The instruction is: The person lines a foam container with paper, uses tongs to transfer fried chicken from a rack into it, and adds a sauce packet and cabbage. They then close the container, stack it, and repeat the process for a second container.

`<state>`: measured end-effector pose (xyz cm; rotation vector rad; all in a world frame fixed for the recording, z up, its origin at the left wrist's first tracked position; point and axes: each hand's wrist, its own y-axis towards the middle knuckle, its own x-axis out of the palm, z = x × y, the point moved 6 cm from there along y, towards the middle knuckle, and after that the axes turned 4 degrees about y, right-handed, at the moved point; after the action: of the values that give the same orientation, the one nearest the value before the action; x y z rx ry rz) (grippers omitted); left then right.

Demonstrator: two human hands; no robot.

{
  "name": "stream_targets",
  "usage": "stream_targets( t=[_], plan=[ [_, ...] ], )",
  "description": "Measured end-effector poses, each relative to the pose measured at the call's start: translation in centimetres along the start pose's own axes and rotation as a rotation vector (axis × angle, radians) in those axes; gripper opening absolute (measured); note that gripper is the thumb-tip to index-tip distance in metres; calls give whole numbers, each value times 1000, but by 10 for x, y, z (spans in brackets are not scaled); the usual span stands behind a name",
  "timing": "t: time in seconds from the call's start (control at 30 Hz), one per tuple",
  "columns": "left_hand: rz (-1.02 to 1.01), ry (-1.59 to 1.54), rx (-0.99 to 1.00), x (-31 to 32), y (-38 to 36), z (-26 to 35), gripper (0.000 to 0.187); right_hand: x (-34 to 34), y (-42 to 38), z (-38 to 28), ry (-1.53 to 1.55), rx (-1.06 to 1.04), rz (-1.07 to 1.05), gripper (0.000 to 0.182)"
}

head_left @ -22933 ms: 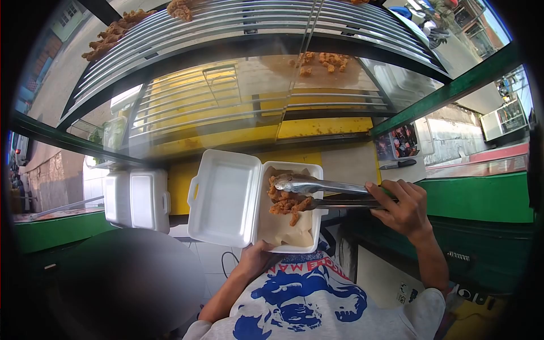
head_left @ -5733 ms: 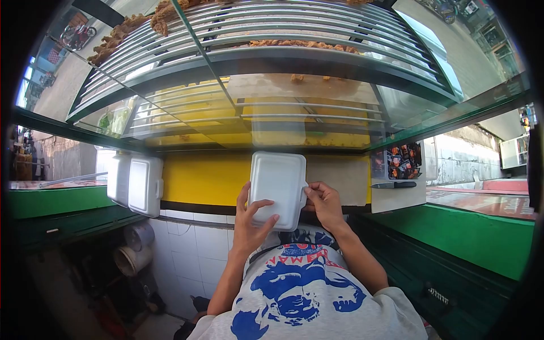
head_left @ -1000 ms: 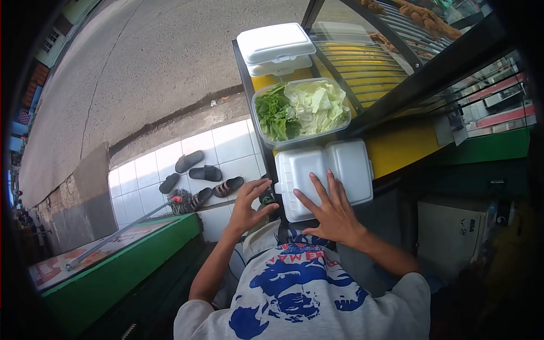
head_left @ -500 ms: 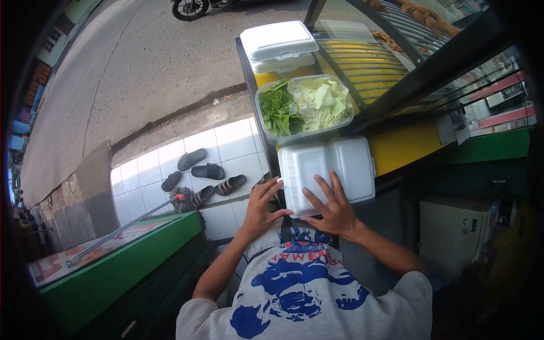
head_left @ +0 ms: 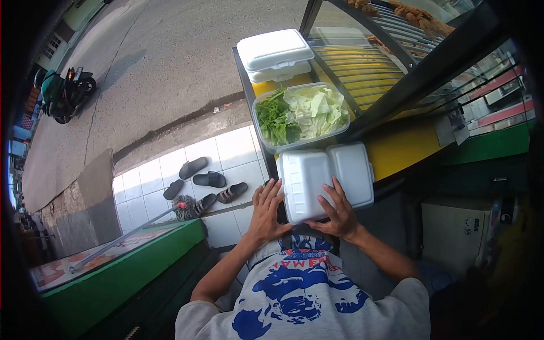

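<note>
A white foam food box, its lid down, sits at the near end of the counter in front of me. My left hand lies along its left side, fingers pointing up and thumb at the near corner. On its right part rests my right hand, fingertips spread on the lid and thumb at the near edge. Between them, both hands grip the box. A second white foam box lies against it on the right. Just behind stands a clear plastic tub of green lettuce and pale cabbage.
More white foam boxes are stacked at the far end of the yellow counter. A glass display case with fried food stands right. Several sandals and a mop are on the tiles at left. A motorcycle is on the road.
Both hands stay at the foam box; the left fingers now reach straighter along its side. A motorcycle wheel at the top is gone from view, and a motorcycle appears at the left.
</note>
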<state>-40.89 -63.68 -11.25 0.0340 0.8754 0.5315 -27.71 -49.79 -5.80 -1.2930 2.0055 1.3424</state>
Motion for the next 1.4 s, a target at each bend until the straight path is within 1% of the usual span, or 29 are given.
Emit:
stream_targets(
  t=[0.03, 0.07, 0.13, 0.17, 0.27, 0.3, 0.37, 0.4, 0.43, 0.5, 0.53, 0.57, 0.6, 0.63, 0.7, 0.77, 0.83, 0.9, 0.93, 0.97, 1.03, 1.07, 1.1, 1.13, 1.17, 1.23, 1.3, 1.37, 1.4],
  plan=[
    [-59, 9, 23, 3, 2, 4, 82, 0, 0, 1, -10, -9, -12, 89],
    [-63, 7, 26, 3, 4, 7, 82, -1, -1, 1, -19, -16, -23, 87],
    [-120, 112, 129, 6, 8, 19, 80, 1, -5, 3, -20, -18, -22, 87],
    [-123, 111, 138, 5, 11, 24, 80, 1, -6, 4, -20, -27, -23, 86],
    [-65, 53, 42, 0, 17, 33, 77, 2, 0, -2, -26, 18, -24, 82],
    [-72, 50, 46, 4, 15, 32, 77, 0, 2, -5, -27, 26, -23, 82],
    [-100, 152, 147, 14, 10, 31, 78, 0, 8, -10, -55, 74, -114, 78],
    [-105, 151, 154, 14, 9, 32, 78, -4, 12, -13, -29, 74, -94, 73],
    [-125, 168, 154, 15, 9, 34, 79, -7, 11, -15, -33, 79, -89, 73],
    [-145, 182, 167, 19, 11, 36, 79, -24, 8, -19, 106, 66, 78, 67],
    [-96, 176, 150, 18, 11, 35, 75, -32, 11, -23, 68, 47, 150, 58],
    [-47, 168, 132, 17, 11, 35, 71, -35, 10, -23, 62, 49, 152, 58],
    [-58, 169, 111, 17, 12, 35, 66, -43, 9, -24, 55, 49, 211, 55],
    [-61, 166, 118, 17, 14, 38, 66, -51, 11, -26, 46, 49, 271, 52],
    [25, 135, 91, 11, 17, 46, 62, -71, 13, -30, 9, 118, 439, 51],
    [12, 137, 56, 5, 22, 55, 56, -100, 7, -31, -99, 115, 686, 49],
    [-4, 191, 41, 5, 24, 59, 54, -133, -10, -26, -205, 189, 966, 48],
    [-13, 199, 3, 3, 27, 64, 53, -149, -67, 8, 178, 574, 1442, 47],
    [-20, 212, -39, 2, 28, 67, 52, -164, -63, 5, 304, 594, 1588, 46],
    [-22, 213, -28, 0, 31, 72, 52, -175, -67, 9, 350, 648, 1650, 46],
    [7, 191, -107, -6, 37, 80, 44, -186, -86, 23, 512, 774, 1718, 48],
    [27, 226, -109, -10, 41, 88, 44, -193, -98, 28, 508, 769, 1728, 48],
    [58, 234, -94, -14, 45, 95, 44, -194, -111, 38, 601, 824, 1685, 48],
    [98, 167, -95, -15, 48, 103, 45, -193, -125, 48, 694, 877, 1638, 49],
    [136, 100, -96, -15, 52, 113, 46, -196, -140, 53, 690, 872, 1646, 49],
    [135, -84, -10, -5, 65, 143, 53, -195, -172, 65, 818, 969, 1653, 49],
    [34, -294, 0, 25, 82, 176, 65, -205, -200, 67, 833, 1006, 1689, 48],
    [-213, -552, -253, 78, 89, 201, 78, -219, -227, 70, 849, 1037, 1666, 48],
    [-235, -602, -189, 97, 97, 223, 88, -226, -237, 71, 874, 1037, 1651, 49]
  ],
)
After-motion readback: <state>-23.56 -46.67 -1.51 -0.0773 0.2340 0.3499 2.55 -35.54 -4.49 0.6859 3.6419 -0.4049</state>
